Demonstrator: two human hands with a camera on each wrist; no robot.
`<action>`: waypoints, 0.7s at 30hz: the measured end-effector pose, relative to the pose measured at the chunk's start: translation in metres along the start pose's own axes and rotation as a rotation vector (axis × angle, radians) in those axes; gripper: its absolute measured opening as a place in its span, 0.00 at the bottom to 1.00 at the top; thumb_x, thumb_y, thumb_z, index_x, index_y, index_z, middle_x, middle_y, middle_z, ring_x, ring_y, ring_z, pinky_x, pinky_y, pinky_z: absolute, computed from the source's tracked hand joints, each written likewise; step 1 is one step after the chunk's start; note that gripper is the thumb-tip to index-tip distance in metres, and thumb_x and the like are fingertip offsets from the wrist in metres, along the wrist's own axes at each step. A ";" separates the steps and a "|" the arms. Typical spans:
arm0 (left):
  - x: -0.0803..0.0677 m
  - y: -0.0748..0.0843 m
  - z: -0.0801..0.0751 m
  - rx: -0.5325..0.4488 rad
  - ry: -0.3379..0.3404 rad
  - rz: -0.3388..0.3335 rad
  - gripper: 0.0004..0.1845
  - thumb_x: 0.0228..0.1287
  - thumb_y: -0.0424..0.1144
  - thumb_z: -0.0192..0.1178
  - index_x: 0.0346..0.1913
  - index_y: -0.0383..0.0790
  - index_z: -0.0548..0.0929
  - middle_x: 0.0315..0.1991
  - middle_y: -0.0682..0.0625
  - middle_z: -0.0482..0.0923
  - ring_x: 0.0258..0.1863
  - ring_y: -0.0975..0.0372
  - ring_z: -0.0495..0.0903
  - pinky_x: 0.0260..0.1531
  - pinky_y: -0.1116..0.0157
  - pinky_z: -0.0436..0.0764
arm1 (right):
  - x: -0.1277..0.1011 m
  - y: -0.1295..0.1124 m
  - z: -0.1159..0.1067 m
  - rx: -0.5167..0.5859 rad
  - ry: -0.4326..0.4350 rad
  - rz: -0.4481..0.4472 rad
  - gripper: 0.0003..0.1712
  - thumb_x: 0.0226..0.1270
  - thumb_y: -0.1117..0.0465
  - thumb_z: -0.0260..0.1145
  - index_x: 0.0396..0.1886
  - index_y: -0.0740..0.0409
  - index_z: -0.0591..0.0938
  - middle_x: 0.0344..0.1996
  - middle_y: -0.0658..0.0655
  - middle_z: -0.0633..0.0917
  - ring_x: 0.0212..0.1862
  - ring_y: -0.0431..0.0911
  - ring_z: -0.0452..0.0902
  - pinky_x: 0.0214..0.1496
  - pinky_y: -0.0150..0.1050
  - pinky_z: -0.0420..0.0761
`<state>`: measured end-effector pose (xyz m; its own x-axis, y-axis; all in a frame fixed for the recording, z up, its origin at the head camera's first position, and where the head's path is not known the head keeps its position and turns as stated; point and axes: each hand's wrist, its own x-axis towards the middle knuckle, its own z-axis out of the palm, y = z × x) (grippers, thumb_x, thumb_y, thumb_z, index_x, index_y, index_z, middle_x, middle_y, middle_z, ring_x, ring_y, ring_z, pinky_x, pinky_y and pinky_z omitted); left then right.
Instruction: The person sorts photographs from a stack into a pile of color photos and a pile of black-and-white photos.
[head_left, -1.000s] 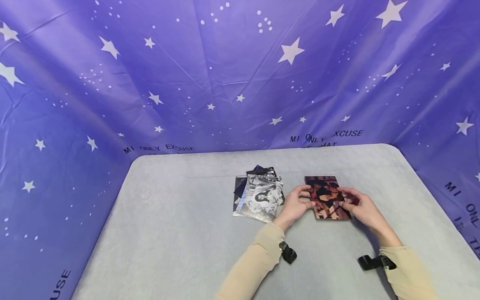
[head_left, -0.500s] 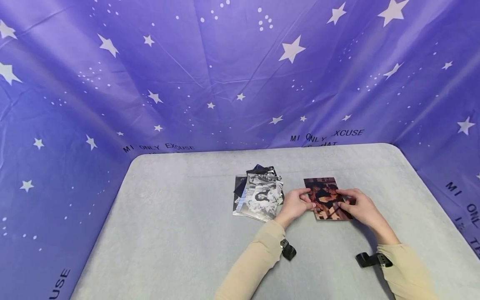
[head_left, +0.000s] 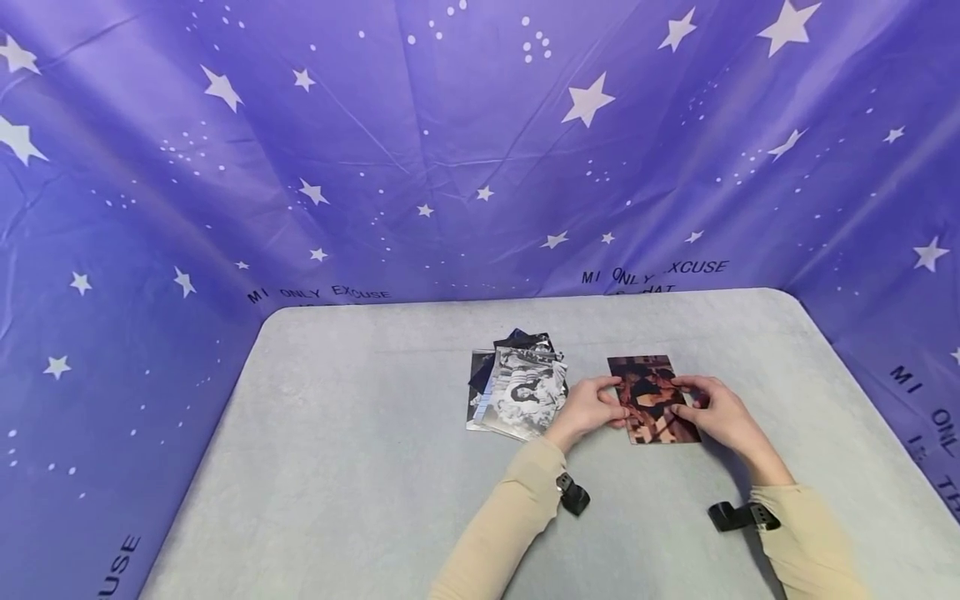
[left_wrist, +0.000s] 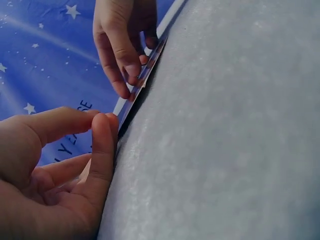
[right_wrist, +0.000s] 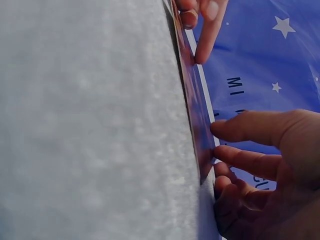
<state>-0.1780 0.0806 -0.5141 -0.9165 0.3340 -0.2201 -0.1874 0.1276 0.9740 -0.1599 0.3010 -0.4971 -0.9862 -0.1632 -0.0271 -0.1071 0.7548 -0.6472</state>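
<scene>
Picture card: a thin rectangular print in dark reds, browns and black, with tan patches toward its near end; the printed scene is too blurred to make out.
Card's pose: face up, nearly flat, sides slanting so the far end leans left; cannot tell if slightly raised.
Place on the table: right of the middle.
Left edge: held by the left hand.
Right edge: held by the right hand, thumb and finger spread.

Starry purple sheeting walls this grey table into a booth
</scene>
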 end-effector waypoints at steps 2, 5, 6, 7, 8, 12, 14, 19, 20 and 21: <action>-0.001 -0.001 -0.002 -0.027 -0.016 -0.003 0.30 0.53 0.20 0.65 0.62 0.32 0.75 0.24 0.47 0.83 0.22 0.54 0.84 0.28 0.69 0.83 | 0.000 0.000 -0.001 0.019 -0.007 0.001 0.26 0.61 0.65 0.68 0.57 0.73 0.74 0.40 0.67 0.76 0.31 0.47 0.68 0.30 0.40 0.68; -0.005 -0.001 -0.005 -0.038 -0.033 0.005 0.28 0.54 0.21 0.64 0.61 0.32 0.76 0.26 0.46 0.83 0.23 0.54 0.84 0.28 0.68 0.83 | -0.001 0.000 -0.002 0.058 0.000 -0.002 0.27 0.62 0.65 0.67 0.58 0.73 0.73 0.38 0.64 0.78 0.30 0.44 0.70 0.28 0.37 0.70; -0.006 0.000 -0.007 -0.026 -0.036 0.013 0.28 0.54 0.21 0.64 0.61 0.32 0.76 0.26 0.46 0.84 0.23 0.55 0.84 0.28 0.68 0.83 | -0.002 -0.001 -0.002 0.073 0.011 -0.003 0.27 0.62 0.66 0.67 0.59 0.73 0.73 0.36 0.63 0.79 0.30 0.42 0.70 0.28 0.36 0.71; -0.007 0.000 -0.009 -0.023 -0.038 0.022 0.27 0.54 0.21 0.64 0.60 0.32 0.77 0.27 0.46 0.84 0.23 0.55 0.84 0.28 0.69 0.83 | -0.002 -0.001 -0.002 0.091 0.026 -0.007 0.27 0.61 0.66 0.67 0.59 0.73 0.73 0.36 0.62 0.79 0.30 0.40 0.71 0.27 0.35 0.71; -0.009 0.000 -0.010 -0.014 -0.041 0.033 0.27 0.54 0.21 0.64 0.60 0.32 0.77 0.27 0.46 0.84 0.23 0.56 0.84 0.28 0.69 0.82 | -0.003 -0.002 -0.001 0.105 0.044 -0.011 0.27 0.61 0.67 0.67 0.59 0.73 0.73 0.34 0.61 0.79 0.29 0.39 0.71 0.27 0.34 0.72; -0.016 0.002 -0.020 0.019 -0.041 0.080 0.25 0.54 0.23 0.64 0.58 0.31 0.78 0.29 0.45 0.85 0.24 0.61 0.83 0.30 0.71 0.81 | -0.002 -0.006 0.006 0.198 0.090 -0.057 0.26 0.60 0.71 0.66 0.58 0.73 0.73 0.32 0.60 0.80 0.28 0.36 0.72 0.25 0.31 0.73; -0.019 0.004 -0.026 0.009 -0.050 0.093 0.24 0.54 0.23 0.64 0.57 0.29 0.78 0.31 0.44 0.85 0.25 0.63 0.83 0.30 0.71 0.81 | -0.002 -0.008 0.010 0.258 0.099 -0.082 0.26 0.60 0.72 0.66 0.58 0.75 0.72 0.35 0.63 0.80 0.29 0.35 0.73 0.25 0.29 0.73; -0.028 0.006 -0.042 -0.012 -0.054 0.094 0.22 0.56 0.24 0.63 0.56 0.28 0.78 0.31 0.45 0.85 0.27 0.64 0.82 0.32 0.70 0.82 | -0.001 -0.021 0.020 0.381 0.082 -0.131 0.24 0.61 0.75 0.64 0.56 0.77 0.72 0.43 0.72 0.78 0.33 0.35 0.74 0.26 0.30 0.76; -0.030 0.005 -0.045 -0.011 -0.047 0.092 0.21 0.56 0.24 0.63 0.55 0.28 0.79 0.31 0.45 0.84 0.27 0.64 0.82 0.32 0.69 0.82 | -0.002 -0.024 0.022 0.392 0.072 -0.135 0.24 0.61 0.75 0.64 0.57 0.77 0.72 0.44 0.73 0.77 0.33 0.35 0.74 0.26 0.31 0.77; -0.032 0.005 -0.049 -0.008 -0.038 0.091 0.21 0.56 0.24 0.63 0.55 0.28 0.79 0.31 0.45 0.84 0.27 0.64 0.82 0.33 0.69 0.82 | -0.002 -0.027 0.024 0.401 0.062 -0.139 0.23 0.61 0.75 0.64 0.57 0.77 0.72 0.44 0.73 0.77 0.33 0.35 0.74 0.25 0.31 0.77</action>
<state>-0.1670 0.0250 -0.4994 -0.9158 0.3790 -0.1327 -0.1070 0.0882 0.9903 -0.1525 0.2659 -0.4978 -0.9728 -0.1986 0.1194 -0.1944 0.4190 -0.8870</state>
